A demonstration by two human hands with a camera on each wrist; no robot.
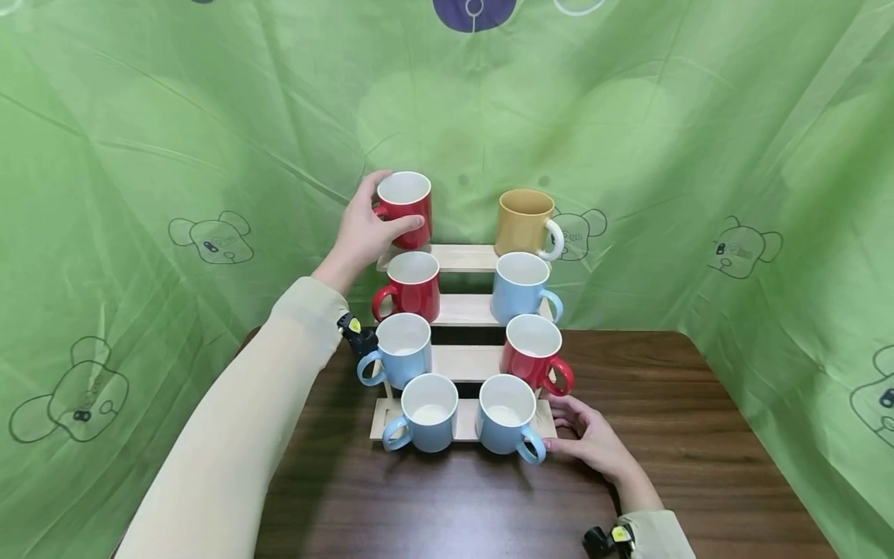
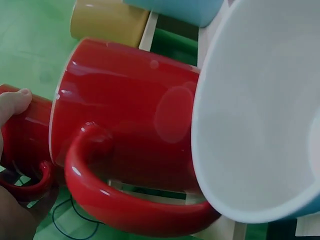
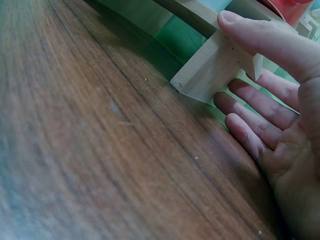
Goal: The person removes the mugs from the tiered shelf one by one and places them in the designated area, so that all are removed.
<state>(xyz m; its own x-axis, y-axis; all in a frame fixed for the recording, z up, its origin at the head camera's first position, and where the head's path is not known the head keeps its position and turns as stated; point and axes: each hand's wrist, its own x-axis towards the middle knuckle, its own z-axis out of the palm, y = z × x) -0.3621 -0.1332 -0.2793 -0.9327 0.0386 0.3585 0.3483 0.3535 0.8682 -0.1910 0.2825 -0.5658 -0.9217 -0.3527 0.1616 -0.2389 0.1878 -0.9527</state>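
Desk carries the four-tier wooden rack. My right fingers lie loosely extended at its near right end. My left fingers grasp the red mug, upright at the far, top tier's left end, thumb across its near face.

Printed green cloth around a table suggests a booth.

The left sleeve and right sleeve are long, plain and pale cream. A small black device with a yellow marking sits at the left wrist, and a similar black-and-yellow unit at the right.
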